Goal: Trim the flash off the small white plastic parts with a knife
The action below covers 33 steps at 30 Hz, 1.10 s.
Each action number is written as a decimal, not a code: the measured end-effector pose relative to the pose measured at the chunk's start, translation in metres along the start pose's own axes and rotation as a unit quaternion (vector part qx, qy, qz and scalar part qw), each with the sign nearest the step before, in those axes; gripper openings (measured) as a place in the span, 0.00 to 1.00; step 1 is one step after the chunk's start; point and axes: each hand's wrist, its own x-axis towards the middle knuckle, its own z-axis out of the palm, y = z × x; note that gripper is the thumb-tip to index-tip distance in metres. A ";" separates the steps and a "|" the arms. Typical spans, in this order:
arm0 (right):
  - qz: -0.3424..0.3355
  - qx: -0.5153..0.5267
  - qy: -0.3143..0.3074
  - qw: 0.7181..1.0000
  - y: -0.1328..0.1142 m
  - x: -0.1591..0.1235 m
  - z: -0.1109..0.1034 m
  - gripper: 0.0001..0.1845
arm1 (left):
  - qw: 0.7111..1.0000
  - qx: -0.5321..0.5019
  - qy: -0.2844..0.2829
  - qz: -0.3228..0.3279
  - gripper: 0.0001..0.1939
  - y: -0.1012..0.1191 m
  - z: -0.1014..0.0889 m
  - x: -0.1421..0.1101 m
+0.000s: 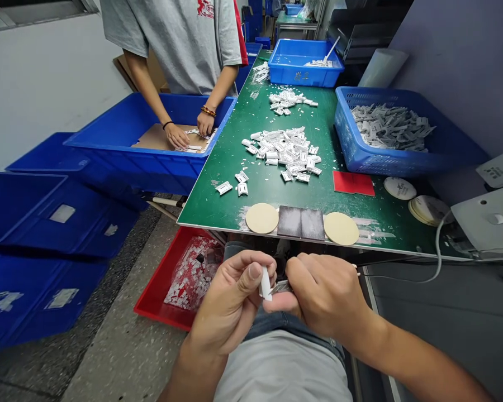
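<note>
In front of my lap, my left hand (235, 293) pinches a small white plastic part (265, 283) between thumb and fingers. My right hand (324, 293) is closed around a thin, metal-looking blade (281, 286). Its tip meets or nearly meets the white part, and my right thumb lies just below. Most of the blade and its grip are hidden in my fist. Beyond my hands, a pile of similar white plastic parts (287, 151) lies on the green table (218, 156), and three more parts (242, 190) sit apart at its left.
Round pads (262, 218) and dark squares line the table's front edge. A blue basket (385, 159) of white parts stands right, a blue bin (305, 77) behind. A red tray (151, 307) with scraps is below. At left, a co-worker (180, 50) reaches into a blue crate (142, 167).
</note>
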 end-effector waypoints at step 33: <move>0.189 0.364 0.055 0.910 0.017 -0.076 0.006 0.29 | 0.568 0.775 0.025 0.275 0.11 0.035 0.032 0.213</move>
